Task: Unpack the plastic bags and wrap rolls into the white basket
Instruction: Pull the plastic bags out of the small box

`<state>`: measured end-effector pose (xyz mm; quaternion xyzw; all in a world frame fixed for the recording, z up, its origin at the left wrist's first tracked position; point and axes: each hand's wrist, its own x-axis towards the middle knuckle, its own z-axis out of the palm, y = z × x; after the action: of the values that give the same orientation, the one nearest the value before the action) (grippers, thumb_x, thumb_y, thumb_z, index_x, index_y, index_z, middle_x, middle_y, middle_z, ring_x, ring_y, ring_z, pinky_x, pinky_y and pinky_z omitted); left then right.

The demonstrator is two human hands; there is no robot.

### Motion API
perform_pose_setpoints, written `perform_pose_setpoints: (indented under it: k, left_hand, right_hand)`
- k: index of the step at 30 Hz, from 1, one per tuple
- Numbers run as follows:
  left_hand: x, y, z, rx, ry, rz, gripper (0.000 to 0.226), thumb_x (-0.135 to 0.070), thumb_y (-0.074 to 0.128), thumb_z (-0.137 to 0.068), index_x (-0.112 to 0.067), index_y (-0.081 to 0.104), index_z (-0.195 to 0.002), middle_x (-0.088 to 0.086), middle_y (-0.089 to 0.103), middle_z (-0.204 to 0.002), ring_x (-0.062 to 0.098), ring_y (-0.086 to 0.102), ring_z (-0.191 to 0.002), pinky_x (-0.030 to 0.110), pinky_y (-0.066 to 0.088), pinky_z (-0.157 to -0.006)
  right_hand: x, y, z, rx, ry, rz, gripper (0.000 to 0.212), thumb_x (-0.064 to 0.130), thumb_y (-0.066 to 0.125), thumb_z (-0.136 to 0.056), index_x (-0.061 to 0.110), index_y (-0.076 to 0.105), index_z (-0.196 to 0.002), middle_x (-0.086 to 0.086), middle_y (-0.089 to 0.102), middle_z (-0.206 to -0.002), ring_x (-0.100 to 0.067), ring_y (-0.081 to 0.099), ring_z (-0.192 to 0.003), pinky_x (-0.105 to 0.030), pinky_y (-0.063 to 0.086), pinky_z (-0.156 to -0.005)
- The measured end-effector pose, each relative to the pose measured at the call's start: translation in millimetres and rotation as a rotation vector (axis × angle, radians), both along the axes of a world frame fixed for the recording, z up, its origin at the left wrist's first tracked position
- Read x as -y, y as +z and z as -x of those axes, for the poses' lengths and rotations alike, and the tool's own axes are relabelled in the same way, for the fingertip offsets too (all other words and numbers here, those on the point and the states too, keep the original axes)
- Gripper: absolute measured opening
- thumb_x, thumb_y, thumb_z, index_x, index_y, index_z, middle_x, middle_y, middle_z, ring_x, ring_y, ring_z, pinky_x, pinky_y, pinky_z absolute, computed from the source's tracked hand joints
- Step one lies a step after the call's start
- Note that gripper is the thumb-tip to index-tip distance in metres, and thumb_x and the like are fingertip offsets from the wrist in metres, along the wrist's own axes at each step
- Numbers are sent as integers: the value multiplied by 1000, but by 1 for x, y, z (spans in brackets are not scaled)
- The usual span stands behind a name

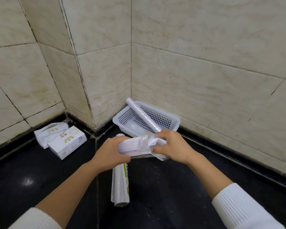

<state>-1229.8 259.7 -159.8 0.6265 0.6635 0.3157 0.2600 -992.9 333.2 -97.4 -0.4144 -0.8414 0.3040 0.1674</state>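
Seen from the head camera, the fingers (122, 141) of our left hand (109, 152) are curled closed around the printed end of a wrapped roll (134, 147), steadying it just in front of the white basket (172, 128). The fingers of our right hand (173, 147) are pinched on the loose, crinkled plastic wrapper (153, 142) at the roll's other end. We judge this two-handed hold to serve the unpacking: one hand anchors the package while the other pulls its film free. The roll is held level and clear of the black bench (163, 187), close to the basket's near rim, so that a short move would carry it in once bared. Inside the basket one bare roll (143, 115) already leans, its lower end near our right hand and its upper end resting past the basket's far-left corner; it appears too long to lie flat. Something clear and pale lies on the basket floor, too faint to name. In front of the basket, below our left hand, a packaged roll (120, 187) with green print lies on the bench, apparently awaiting its turn. Well to the left of the basket sit two tissue packs (63, 141) against the tiled wall (205, 55). The basket is tucked into the wall corner.
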Motion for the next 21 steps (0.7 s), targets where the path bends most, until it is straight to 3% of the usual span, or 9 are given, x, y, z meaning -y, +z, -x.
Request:
perform_pose_setpoints:
  k: [4,7,10,14,17,21]
  left_hand:
    - [-2,-1,-11,1,59,15,58,-38,74,-52,-53,60,-107,-20,66,-98,-3,61,-88,27,56,-74]
    - [-1,0,-16,-7,89,36,59,-39,75,-53,-50,60,-109,-19,66,-95,-6,61,-86,21,52,-69]
    - [1,3,-20,-44,124,27,58,-39,74,-53,-47,61,-108,-15,65,-97,-2,62,-84,25,53,-71]
    - [0,9,-22,-123,121,-34,53,-37,74,-54,-43,62,-105,-14,66,-94,0,62,-84,34,57,-72]
    - [-2,9,-19,-164,141,-53,55,-37,72,-55,-48,59,-108,-19,63,-95,2,60,-87,35,56,-72]
    - [-13,5,-10,-212,124,-48,60,-42,69,-56,-51,54,-112,-24,56,-100,3,52,-96,31,49,-74]
  right_hand:
    - [2,-14,2,-31,-196,-68,27,36,70,-66,17,50,-69,-1,52,-60,-14,42,-51,-29,34,-47]
    - [1,-19,1,-73,-236,-18,30,32,72,-67,7,57,-71,-6,56,-60,-17,45,-52,-27,36,-45]
    - [-5,-20,-1,-171,-261,195,26,29,79,-65,13,64,-79,-3,66,-74,-14,59,-62,-23,45,-48]
    - [-9,-30,8,-204,-305,347,30,23,73,-74,7,62,-96,-13,69,-92,-26,69,-78,-42,60,-61]
    - [-16,-37,17,-246,-278,443,31,20,71,-79,7,59,-104,-12,69,-94,-25,69,-83,-42,60,-66]
    - [-26,-43,32,-229,-295,456,17,22,63,-86,19,51,-98,-10,68,-91,-21,64,-69,-31,52,-49]
